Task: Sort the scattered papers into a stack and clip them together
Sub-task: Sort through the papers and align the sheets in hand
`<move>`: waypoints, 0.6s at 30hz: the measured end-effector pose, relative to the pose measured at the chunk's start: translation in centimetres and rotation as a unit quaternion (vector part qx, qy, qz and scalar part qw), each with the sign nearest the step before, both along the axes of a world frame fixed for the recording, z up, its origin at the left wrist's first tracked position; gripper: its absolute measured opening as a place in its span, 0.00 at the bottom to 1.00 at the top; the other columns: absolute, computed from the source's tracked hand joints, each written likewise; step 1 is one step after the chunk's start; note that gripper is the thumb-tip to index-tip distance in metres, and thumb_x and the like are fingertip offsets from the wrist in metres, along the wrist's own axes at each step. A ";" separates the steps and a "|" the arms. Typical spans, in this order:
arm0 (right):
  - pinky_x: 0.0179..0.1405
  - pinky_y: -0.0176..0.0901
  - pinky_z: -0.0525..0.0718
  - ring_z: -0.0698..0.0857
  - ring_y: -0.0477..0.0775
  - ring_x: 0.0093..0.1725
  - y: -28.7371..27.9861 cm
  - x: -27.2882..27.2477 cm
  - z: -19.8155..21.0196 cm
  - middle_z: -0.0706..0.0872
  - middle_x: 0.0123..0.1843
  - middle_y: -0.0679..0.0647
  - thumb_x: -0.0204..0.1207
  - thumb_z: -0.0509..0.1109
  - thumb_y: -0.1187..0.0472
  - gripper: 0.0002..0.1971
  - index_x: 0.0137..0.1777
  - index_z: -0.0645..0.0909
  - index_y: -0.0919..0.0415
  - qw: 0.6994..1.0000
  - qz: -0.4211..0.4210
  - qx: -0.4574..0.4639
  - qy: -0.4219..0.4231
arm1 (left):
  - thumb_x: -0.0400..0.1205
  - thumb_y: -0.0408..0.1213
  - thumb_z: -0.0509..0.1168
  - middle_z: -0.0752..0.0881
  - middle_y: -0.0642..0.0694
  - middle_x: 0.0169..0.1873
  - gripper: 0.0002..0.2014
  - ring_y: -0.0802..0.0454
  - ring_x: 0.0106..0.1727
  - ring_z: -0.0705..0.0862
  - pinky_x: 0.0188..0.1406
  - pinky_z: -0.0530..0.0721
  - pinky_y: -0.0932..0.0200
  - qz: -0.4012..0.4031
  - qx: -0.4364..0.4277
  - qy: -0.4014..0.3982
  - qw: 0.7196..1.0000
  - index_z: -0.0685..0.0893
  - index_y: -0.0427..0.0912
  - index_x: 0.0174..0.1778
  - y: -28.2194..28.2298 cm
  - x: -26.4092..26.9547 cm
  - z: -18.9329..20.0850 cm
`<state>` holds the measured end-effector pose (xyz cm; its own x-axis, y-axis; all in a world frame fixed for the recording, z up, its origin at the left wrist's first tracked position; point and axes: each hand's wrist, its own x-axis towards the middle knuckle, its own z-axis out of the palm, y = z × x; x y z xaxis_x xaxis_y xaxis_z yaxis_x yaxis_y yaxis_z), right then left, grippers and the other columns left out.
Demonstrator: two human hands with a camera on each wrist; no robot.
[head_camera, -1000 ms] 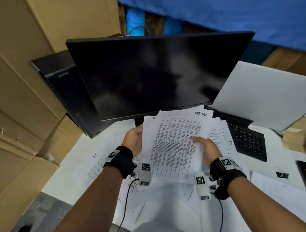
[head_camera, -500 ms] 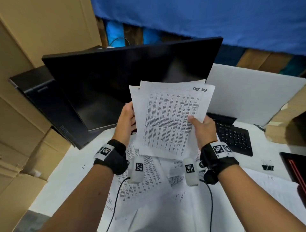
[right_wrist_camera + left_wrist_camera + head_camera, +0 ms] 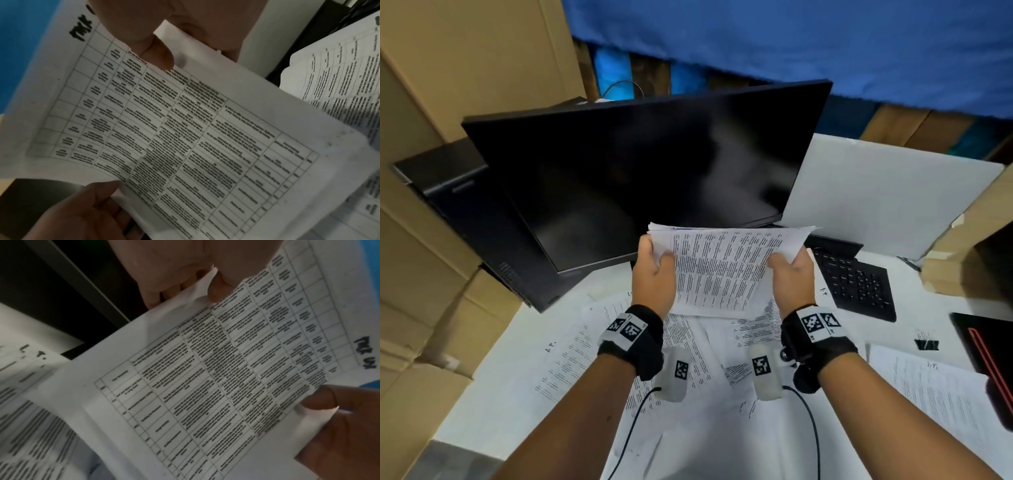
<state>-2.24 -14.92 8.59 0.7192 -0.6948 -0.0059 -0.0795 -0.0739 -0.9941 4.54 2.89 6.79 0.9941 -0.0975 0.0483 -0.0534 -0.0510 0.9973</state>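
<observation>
Fig.: I'm squaring the paper stack above the worktop; L hand & R hand, fingers pinching its side edges. Next, prob.: gather loose sheets, then fetch binder clip.

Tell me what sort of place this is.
Probably an office desk squeezed into a storage area. A dark monitor and black keyboard stand on a white table strewn with printed sheets, while cardboard boxes are stacked alongside it.
</observation>
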 end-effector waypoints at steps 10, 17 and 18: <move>0.42 0.40 0.81 0.85 0.48 0.49 0.5 -0.5 -0.6 0.86 0.50 0.46 0.77 0.61 0.69 0.14 0.60 0.78 0.57 1.000 -0.021 0.019 -0.013 | 0.88 0.43 0.56 0.82 0.51 0.42 0.05 0.58 0.38 0.80 0.38 0.78 0.65 0.023 0.021 -0.020 0.999 0.73 0.46 0.52 -0.1 -1.6 -1.2; 0.63 0.48 0.79 0.84 0.49 0.60 2.3 -1.2 -1.4 0.87 0.59 0.48 0.81 0.60 0.64 0.14 0.63 0.79 0.53 0.998 -0.030 0.059 -0.010 | 0.89 0.43 0.52 0.85 0.54 0.46 0.06 0.65 0.43 0.84 0.38 0.79 0.70 0.033 0.035 -0.003 0.999 0.72 0.47 0.56 -0.4 -3.1 -1.5; 0.64 0.47 0.78 0.83 0.50 0.61 2.3 -1.2 -1.4 0.86 0.61 0.49 0.81 0.59 0.64 0.16 0.66 0.78 0.54 0.996 -0.043 0.074 -0.014 | 0.89 0.42 0.52 0.85 0.55 0.47 0.06 0.65 0.43 0.84 0.38 0.79 0.71 0.036 0.023 0.007 0.999 0.72 0.48 0.57 -0.4 -3.2 -1.4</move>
